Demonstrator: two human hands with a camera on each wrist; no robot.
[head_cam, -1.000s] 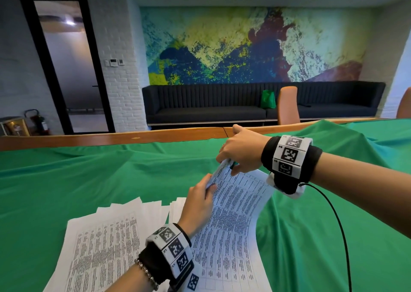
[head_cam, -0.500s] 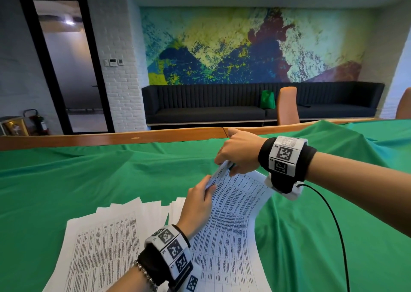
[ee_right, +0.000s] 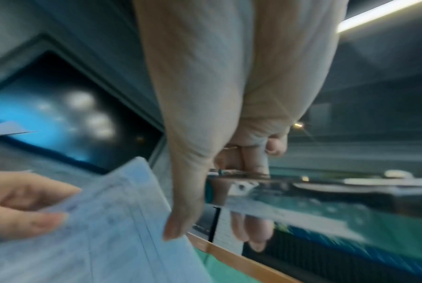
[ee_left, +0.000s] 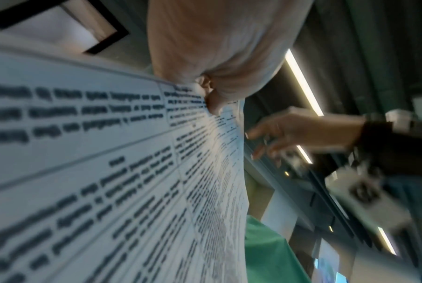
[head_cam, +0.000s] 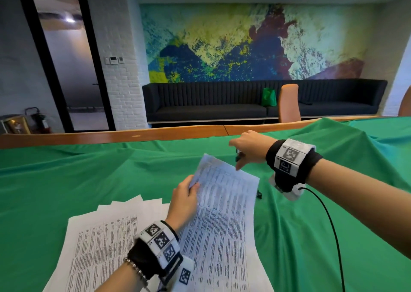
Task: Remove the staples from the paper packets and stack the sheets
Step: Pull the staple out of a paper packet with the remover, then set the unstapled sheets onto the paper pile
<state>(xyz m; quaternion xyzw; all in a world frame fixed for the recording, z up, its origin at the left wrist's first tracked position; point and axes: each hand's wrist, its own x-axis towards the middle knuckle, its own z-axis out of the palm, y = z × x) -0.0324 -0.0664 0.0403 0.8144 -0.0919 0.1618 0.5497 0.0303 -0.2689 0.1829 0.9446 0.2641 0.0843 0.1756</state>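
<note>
A stapled paper packet (head_cam: pixel 222 214) printed with tables lies on the green cloth, its far end lifted. My left hand (head_cam: pixel 189 191) pinches its left edge near the top, and the thumb (ee_left: pixel 212 99) presses on the printed sheet (ee_left: pixel 108 172). My right hand (head_cam: pixel 244 151) hovers just beyond the packet's top right corner, apart from the paper. Its fingers are curled round a small dark staple remover (head_cam: pixel 238 156), seen blurred as a metal piece (ee_right: pixel 236 178) in the right wrist view. Loose printed sheets (head_cam: pixel 100 236) lie fanned in a pile to the left.
A small dark object (head_cam: pixel 259 195) lies on the green cloth (head_cam: pixel 66 180) right of the packet. A black cable (head_cam: pixel 329 225) hangs from my right wrist. The table's wooden edge (head_cam: pixel 111 136) runs along the far side, with an orange chair (head_cam: pixel 289 102) behind it.
My right hand has let go of the packet's top corner and drawn back to the right with the tool. The packet's far end now stands free, held only by my left hand.
</note>
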